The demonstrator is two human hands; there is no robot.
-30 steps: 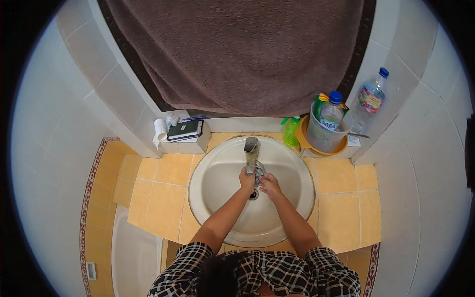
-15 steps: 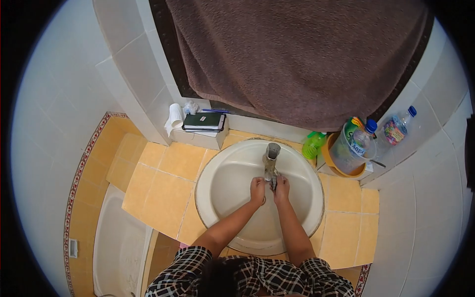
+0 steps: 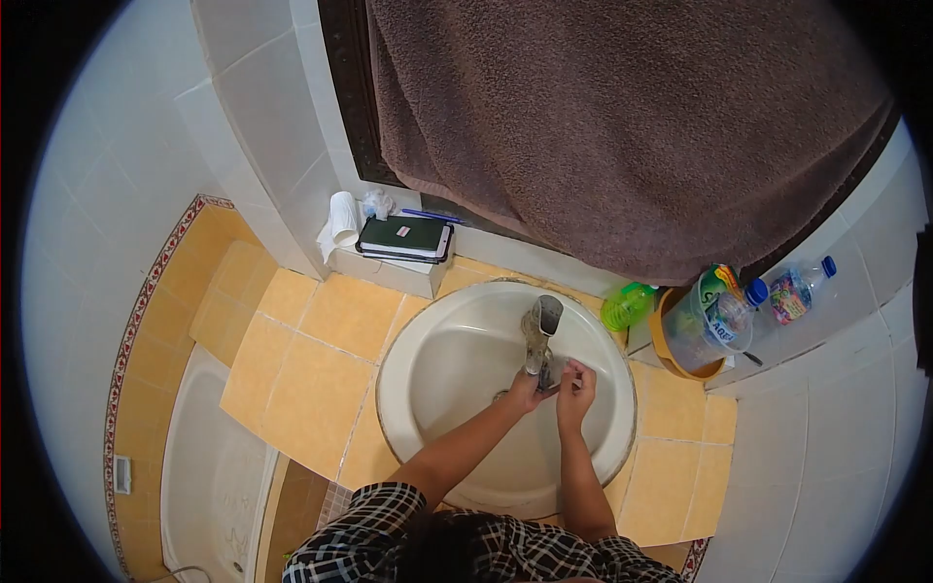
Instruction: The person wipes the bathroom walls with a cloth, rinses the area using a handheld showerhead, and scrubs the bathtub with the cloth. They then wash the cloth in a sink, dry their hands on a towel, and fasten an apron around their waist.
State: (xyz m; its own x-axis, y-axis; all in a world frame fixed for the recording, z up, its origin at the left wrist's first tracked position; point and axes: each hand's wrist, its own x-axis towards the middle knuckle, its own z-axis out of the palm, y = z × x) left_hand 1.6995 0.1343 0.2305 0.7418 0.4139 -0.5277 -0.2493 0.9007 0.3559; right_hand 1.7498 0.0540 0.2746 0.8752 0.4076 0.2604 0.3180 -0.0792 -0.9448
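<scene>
A metal faucet [image 3: 537, 335] stands at the back of the white oval sink [image 3: 398, 394]. Just below its spout, over the basin, my left hand [image 3: 528, 391] is closed around a small dark object [image 3: 547, 376] whose kind is too small to tell. My right hand [image 3: 576, 380] is beside it on the right, its fingers curled and pinched near the same object. Whether anything sits between the right fingertips is too small to make out.
Behind the sink, a dark green book [image 3: 403, 231] and a paper roll [image 3: 344, 219] rest on a ledge. Right of it are a green bottle [image 3: 629, 306], an orange bowl [image 3: 672, 353] and another bottle [image 3: 790, 292]. A brown towel [image 3: 622, 126] hangs above.
My left hand has moved right and slightly down, under the faucet. My right hand has shifted right, and its fingers have lifted and curled. The whole view has tilted slightly.
</scene>
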